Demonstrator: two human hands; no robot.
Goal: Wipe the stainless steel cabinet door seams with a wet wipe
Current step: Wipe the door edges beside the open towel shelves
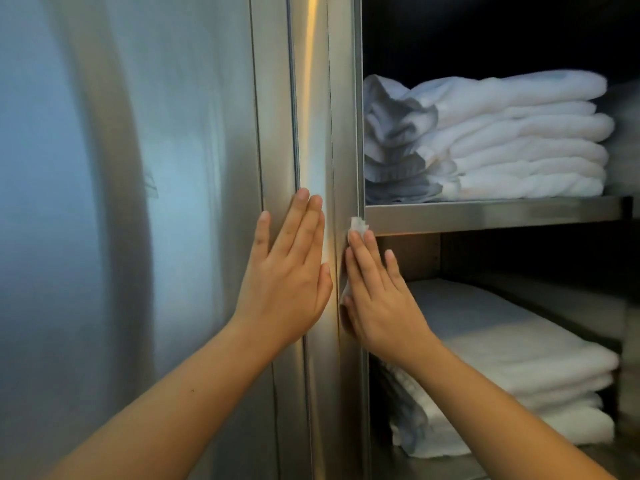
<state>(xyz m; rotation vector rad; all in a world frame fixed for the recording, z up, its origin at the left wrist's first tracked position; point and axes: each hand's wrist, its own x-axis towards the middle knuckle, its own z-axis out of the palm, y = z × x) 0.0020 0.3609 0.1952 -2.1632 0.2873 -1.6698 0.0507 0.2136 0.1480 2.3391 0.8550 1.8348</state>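
Pressing a wet wipe to the door seam, the right hand lies flat-fingered. The left hand rests flat, released, on the steel door.

Folded white towels lie stacked on the steel shelf. A second towel stack lies below it.

Two hands: left hand, right hand. One wet wipe. One shelf. Two towel stacks: upper stack on the shelf, lower stack beneath it. One door left of the shelf.
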